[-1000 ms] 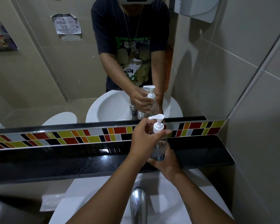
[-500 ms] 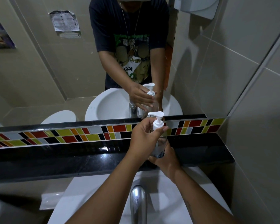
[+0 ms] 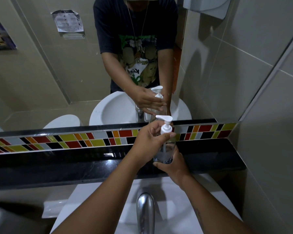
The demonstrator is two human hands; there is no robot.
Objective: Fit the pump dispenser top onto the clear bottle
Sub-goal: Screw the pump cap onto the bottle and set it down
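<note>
The clear bottle (image 3: pixel 166 152) stands upright above the black ledge (image 3: pixel 74 164), right of centre. My right hand (image 3: pixel 173 165) wraps its lower part from the near side. The white pump dispenser top (image 3: pixel 166 125) sits on the bottle's neck, its spout pointing left, and its thin tube runs down inside the bottle. My left hand (image 3: pixel 150 141) grips the pump's collar with fingers and thumb. A little liquid shows at the bottle's bottom.
A chrome tap (image 3: pixel 145 211) rises over the white sink (image 3: pixel 167 188) just below my arms. A mirror (image 3: pixel 57 73) fills the wall ahead above a coloured tile strip (image 3: pixel 66 141). A tiled wall (image 3: pixel 269 132) closes the right side.
The pump's spout has turned from pointing right-forward to pointing left. My left hand has shifted its fingers around the collar. The bottle stays in my right hand.
</note>
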